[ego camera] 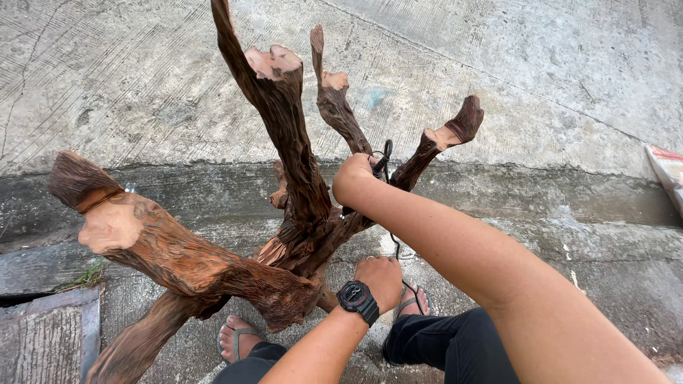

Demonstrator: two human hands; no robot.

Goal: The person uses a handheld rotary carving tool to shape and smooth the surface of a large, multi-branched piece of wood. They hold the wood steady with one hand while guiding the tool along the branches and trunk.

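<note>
**Two hands at a branching piece of driftwood**

Nearest the camera, two feet in grey sandals (237,338) stand on the concrete ground (569,78), below dark trousers (455,348). The left hand (380,279) wears a black wristwatch (357,300) and presses down, fingers curled out of sight, against the lower trunk of a large reddish-brown wood root (213,267); whether its grip closes around anything cannot be told from here.

Further out, the right hand (353,178) reaches into the middle of the wood, where several limbs meet. Its grip is closed around a small black tool (382,162) with a thin black cord (393,245) that hangs down past the forearm toward the feet.

The wood stands upright on the ground just in front of the person, with thick limbs spreading left, up and right, each ending in a pale cut face. A darker, damp strip of concrete runs across behind it. At the left edge lies a grey slab (50,338) beside a tuft of grass (89,276); at the far right edge, a red and white sack (669,171) shows in part.
</note>
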